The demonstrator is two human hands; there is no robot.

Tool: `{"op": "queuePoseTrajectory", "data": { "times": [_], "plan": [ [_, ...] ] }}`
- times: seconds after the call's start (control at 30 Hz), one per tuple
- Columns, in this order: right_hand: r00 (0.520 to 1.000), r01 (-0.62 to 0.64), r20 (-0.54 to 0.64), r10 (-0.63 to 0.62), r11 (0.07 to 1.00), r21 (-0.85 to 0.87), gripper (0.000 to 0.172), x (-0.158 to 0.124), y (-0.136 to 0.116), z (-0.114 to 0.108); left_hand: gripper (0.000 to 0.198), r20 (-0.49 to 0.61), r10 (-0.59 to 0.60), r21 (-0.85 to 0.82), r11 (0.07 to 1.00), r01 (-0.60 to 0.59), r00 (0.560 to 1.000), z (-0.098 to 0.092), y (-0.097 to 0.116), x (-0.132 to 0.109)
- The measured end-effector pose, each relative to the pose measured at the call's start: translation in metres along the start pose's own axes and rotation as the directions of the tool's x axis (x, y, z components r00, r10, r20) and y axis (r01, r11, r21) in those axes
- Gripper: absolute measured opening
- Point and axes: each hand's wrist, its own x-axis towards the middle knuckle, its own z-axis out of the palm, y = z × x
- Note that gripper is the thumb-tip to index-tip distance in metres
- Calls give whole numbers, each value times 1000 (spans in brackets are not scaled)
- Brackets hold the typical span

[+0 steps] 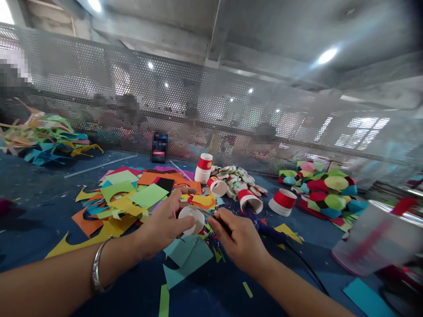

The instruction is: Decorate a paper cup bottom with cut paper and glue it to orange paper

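My left hand (164,223) grips a small white paper cup (192,219) turned on its side, its round base facing me. My right hand (238,237) is closed around a thin dark tool (211,215) whose tip touches the cup's edge; a black cord (307,267) trails off to the right. A silver bangle (96,268) sits on my left wrist. Both hands hover over a blue table (39,193) littered with coloured paper scraps (132,198).
Red-and-white paper cups (281,201) and cut cup bases (238,178) lie behind my hands. A pile of coloured paper discs (325,193) sits at the right, a clear plastic container (376,240) nearer right. Paper offcuts (42,136) heap far left. A perforated metal screen (211,101) borders the table.
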Motion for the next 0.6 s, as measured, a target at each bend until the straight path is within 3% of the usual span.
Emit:
{"op": "queuePoseTrajectory", "data": {
  "times": [0.6],
  "plan": [
    [1000, 9, 29, -8, 999, -36, 33, 2, 8, 6, 71, 64, -95, -39, 994, 97, 993, -1, 3, 1]
  ]
}}
